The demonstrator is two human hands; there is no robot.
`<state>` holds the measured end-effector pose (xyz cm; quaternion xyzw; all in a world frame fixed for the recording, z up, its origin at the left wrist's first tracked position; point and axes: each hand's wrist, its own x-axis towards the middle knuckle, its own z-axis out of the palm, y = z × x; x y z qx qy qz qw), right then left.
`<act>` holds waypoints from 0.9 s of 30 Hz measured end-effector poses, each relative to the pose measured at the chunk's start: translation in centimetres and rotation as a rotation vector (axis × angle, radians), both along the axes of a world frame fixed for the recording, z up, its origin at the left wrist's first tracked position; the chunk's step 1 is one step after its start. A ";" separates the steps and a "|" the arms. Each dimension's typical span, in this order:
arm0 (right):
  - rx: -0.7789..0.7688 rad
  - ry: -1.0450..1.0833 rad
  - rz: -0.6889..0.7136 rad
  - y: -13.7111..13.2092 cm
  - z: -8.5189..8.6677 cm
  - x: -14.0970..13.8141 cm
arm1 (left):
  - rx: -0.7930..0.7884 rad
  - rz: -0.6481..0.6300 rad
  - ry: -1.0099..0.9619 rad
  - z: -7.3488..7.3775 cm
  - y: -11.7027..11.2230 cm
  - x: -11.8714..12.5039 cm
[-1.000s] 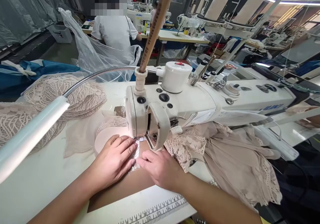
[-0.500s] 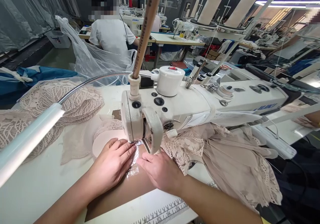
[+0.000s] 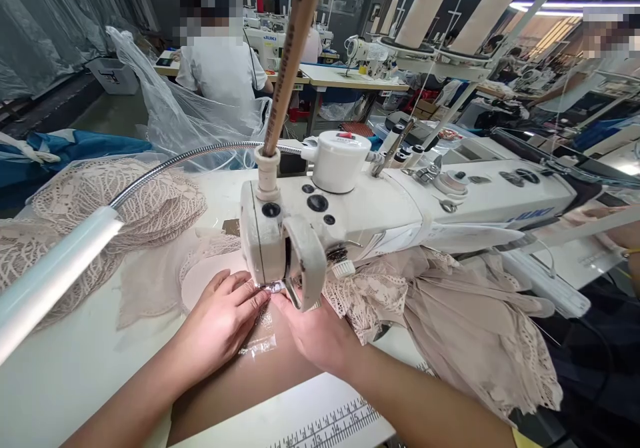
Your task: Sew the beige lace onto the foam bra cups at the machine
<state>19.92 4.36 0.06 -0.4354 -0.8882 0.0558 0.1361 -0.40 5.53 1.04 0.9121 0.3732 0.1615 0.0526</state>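
Observation:
My left hand (image 3: 220,321) lies flat, fingers stretched, on beige lace fabric (image 3: 155,281) just left of the needle of a white sewing machine (image 3: 350,215). My right hand (image 3: 313,331) rests on the fabric under the machine head, its fingertips reaching the presser foot (image 3: 275,289) and partly hidden by the machine. A small clear plastic piece (image 3: 260,341) lies between the two hands. The fingertips of both hands nearly meet at the needle.
Lace pieces (image 3: 100,201) are piled at the left, bunched beige fabric (image 3: 475,328) at the right. A gooseneck lamp (image 3: 55,268) crosses the left. A ruler strip (image 3: 325,425) marks the table's near edge. A person in white (image 3: 220,68) sits at another table behind.
Both hands have slid forward toward the needle. The clear plastic piece now lies further out from under the left hand's fingers. The view has shifted slightly.

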 end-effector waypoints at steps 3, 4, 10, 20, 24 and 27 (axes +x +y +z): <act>0.012 0.017 -0.015 0.1 -0.4 0.1 | 0.003 0.022 -0.008 0.0 0.3 0.0; 0.015 0.027 -0.012 0.1 -0.6 0.2 | 0.004 0.029 -0.007 0.0 0.3 0.0; -0.002 0.089 -0.002 -0.1 -0.8 0.6 | 0.041 0.083 0.080 0.0 0.3 0.0; -0.130 0.285 0.030 -0.2 -0.1 1.1 | -0.036 0.207 0.255 1.4 -1.7 -0.5; -0.185 0.293 0.053 -0.2 0.2 1.3 | -0.215 0.186 0.221 1.8 -2.3 -0.6; -0.180 0.290 0.061 -0.2 0.3 1.3 | -0.206 0.165 0.158 1.7 -2.3 -0.2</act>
